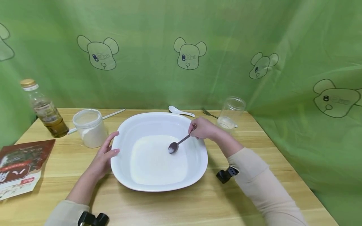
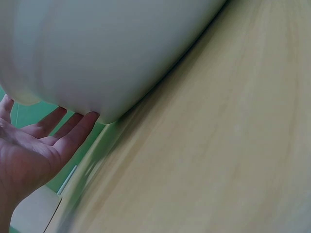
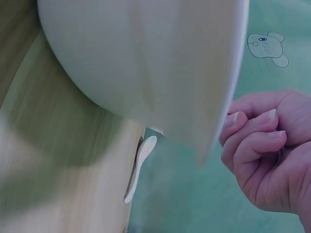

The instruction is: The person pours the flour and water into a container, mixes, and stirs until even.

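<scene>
A white basin (image 1: 121, 175) stands on the table, a bright white layer (image 1: 158, 160) covering its bottom. My left hand (image 1: 105, 153) holds the basin's left rim; thumb and forefinger lie over the edge. In the left wrist view, the other fingers (image 2: 80, 131) touch the outer wall below the rim. Above the basin's right side my right hand (image 1: 204, 128) pinches the handle of a small dark spoon (image 1: 173, 147). Its bowl points down-left over the white layer and carries a little white stuff. The basin wall hides the spoon in the right wrist view, where the curled fingers (image 3: 257, 138) show.
Left of the basin are a jar of white powder (image 1: 93, 133), a bottle of amber liquid (image 1: 49, 114), a white stick (image 1: 114, 113) and a printed pouch (image 1: 25, 166). Behind it lie a white spoon (image 1: 181, 112) and a fork (image 1: 209, 113). A clear jar (image 1: 232, 110) stands at right.
</scene>
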Motion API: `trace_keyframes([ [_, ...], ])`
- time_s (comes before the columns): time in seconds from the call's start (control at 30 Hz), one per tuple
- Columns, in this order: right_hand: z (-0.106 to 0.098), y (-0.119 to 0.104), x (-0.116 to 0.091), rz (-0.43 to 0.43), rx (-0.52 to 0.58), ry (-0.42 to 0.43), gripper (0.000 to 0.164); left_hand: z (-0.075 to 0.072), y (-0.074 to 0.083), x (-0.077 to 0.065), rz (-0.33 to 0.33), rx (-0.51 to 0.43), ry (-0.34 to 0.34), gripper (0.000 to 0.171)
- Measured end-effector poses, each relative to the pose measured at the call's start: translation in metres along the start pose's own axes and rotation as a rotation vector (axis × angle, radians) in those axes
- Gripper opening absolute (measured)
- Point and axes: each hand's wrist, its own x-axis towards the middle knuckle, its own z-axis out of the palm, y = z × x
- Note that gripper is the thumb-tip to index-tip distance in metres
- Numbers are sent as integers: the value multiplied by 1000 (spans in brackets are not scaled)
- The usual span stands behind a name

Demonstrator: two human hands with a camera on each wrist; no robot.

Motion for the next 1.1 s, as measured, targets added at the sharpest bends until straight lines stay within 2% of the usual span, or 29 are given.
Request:
trace_keyframes([
  [0.1, 5, 0, 5, 18, 46, 8, 9, 1, -1, 0, -4, -1, 9, 53],
  [0.23, 19, -1, 16, 9, 113, -27, 8, 0, -1, 0, -3, 0, 11, 53],
  [0.43, 48, -12, 21, -3, 207, -149, 6, 1, 0, 0, -4, 2, 0, 53],
  [0.63, 61, -23, 6, -64, 199, -304, 6, 1, 1, -1, -10, 12, 9, 52],
  [0.77, 56, -24, -10, -109, 143, -377, 8, 1, 0, -1, -12, 13, 13, 52],
  [0.87, 46, -19, -21, -138, 70, -399, 9, 1, 0, -1, -9, 17, 12, 52],
  [0.97, 33, -10, -30, -159, 11, -386, 10, 1, 0, 0, -4, 19, 10, 52],
  [1.1, 13, 3, -37, -158, -22, -318, 11, 1, 0, 0, -4, 21, 11, 53],
])
